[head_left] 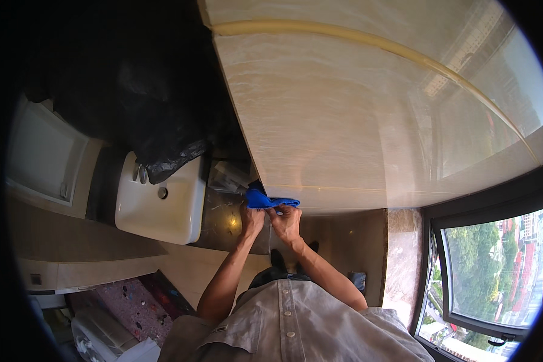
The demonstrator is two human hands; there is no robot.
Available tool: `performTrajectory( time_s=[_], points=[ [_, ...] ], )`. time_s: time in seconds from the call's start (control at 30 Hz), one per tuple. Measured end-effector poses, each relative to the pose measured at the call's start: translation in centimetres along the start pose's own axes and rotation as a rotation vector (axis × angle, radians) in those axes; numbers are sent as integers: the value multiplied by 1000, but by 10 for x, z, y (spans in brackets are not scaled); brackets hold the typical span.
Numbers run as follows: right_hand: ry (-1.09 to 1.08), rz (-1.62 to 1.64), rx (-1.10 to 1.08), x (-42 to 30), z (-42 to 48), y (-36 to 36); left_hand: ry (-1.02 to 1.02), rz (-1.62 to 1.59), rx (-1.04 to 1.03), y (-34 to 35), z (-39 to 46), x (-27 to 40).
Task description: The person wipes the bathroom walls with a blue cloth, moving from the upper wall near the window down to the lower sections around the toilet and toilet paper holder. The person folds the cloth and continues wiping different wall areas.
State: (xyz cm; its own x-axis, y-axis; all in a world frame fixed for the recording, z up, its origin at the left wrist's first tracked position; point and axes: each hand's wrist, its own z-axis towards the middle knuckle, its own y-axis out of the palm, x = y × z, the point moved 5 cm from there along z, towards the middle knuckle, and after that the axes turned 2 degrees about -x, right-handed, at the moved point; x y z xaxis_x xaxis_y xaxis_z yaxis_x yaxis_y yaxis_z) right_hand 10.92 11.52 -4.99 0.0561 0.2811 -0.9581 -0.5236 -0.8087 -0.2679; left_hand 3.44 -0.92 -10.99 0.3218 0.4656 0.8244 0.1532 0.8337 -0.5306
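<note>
Both hands hold a blue cloth (273, 201) at the outer corner of a glossy beige tiled wall (316, 122). My left hand (252, 220) grips the cloth's left part, beside the dark countertop (224, 217). At the right, my right hand (286, 221) pinches the cloth's other part, with thumb and fingers bent. The two hands are close together. Folds of the cloth hide some fingertips. Part of the cloth lies against the wall's edge.
A white washbasin (181, 208) with a tap stands left, a black plastic sheet (163, 158) hanging partly over it. An open window (484, 271) is at the right, beside a marble sill (402, 262). Plastic-wrapped items (102, 335) and a speckled mat (135, 305) lie lower left.
</note>
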Motion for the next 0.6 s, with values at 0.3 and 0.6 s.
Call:
performTrajectory(
  time_s=[0.3, 0.6],
  points=[
    [371, -134, 0, 81, -8, 6, -143, 208, -276, 44, -1, -24],
    [151, 124, 96, -51, 5, -37, 143, 258, -34, -67, 13, 140]
  ],
)
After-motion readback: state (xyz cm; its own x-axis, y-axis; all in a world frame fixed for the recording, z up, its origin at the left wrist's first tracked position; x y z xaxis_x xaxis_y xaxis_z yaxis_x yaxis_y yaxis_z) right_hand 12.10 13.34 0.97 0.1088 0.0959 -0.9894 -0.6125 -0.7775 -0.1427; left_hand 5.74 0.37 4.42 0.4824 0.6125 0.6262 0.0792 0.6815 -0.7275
